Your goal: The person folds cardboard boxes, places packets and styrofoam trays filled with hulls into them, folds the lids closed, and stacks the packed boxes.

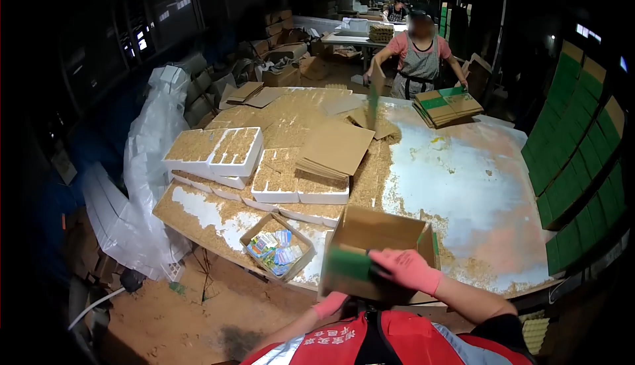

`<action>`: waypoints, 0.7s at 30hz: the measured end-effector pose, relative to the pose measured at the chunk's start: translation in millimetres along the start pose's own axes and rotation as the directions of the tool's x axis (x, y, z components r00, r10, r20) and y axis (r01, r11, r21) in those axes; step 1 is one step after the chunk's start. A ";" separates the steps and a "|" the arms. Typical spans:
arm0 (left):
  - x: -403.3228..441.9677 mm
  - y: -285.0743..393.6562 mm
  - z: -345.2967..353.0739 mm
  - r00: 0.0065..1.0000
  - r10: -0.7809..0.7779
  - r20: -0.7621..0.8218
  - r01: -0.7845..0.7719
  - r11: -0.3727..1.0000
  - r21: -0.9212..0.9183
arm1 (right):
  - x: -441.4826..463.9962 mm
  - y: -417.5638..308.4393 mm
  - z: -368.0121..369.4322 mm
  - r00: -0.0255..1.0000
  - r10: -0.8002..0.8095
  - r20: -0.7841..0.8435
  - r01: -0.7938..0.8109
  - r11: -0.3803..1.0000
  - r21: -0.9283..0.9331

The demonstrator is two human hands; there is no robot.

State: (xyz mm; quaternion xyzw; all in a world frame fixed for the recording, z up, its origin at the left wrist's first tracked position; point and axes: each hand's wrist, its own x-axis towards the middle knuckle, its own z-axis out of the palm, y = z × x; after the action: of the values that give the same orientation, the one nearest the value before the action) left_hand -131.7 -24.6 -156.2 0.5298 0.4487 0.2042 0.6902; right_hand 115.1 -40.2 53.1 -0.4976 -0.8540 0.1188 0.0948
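Observation:
An open cardboard box [380, 219] with green sides stands at the table's near edge, right in front of my body. My right hand [407, 269], in a pink glove, is closed at the box's near left part, by a green flap; its fingertips look dark and blurred. Lower down, my left hand [329, 305], also in a pink glove, is beside the box's near left bottom, its fingers mostly hidden. Left of the box lies a small open carton [303, 259] holding colourful printed packets [276, 247]. Behind the box, flat cardboard sheets [336, 145] rest on white foam trays [276, 196].
Filled foam trays [228, 148] are stacked at the left of the table [463, 200]. A co-worker [423, 61] across it handles cardboard beside a flat stack [450, 106]. Green-and-brown boxes [575, 140] rise at the right. Plastic-wrapped material [151, 140] stands left.

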 end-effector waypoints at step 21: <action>17.9 133.6 -29.9 0.920 -0.119 -0.374 0.232 0.933 0.274 | 385.0 232.1 55.4 0.961 -0.037 -0.273 0.061 0.995 0.080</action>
State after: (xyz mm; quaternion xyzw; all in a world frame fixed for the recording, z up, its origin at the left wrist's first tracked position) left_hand -121.7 52.8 -42.4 0.5444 0.6375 0.1583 0.5217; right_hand 104.3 400.2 -51.9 -0.4833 -0.8390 0.0843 0.2356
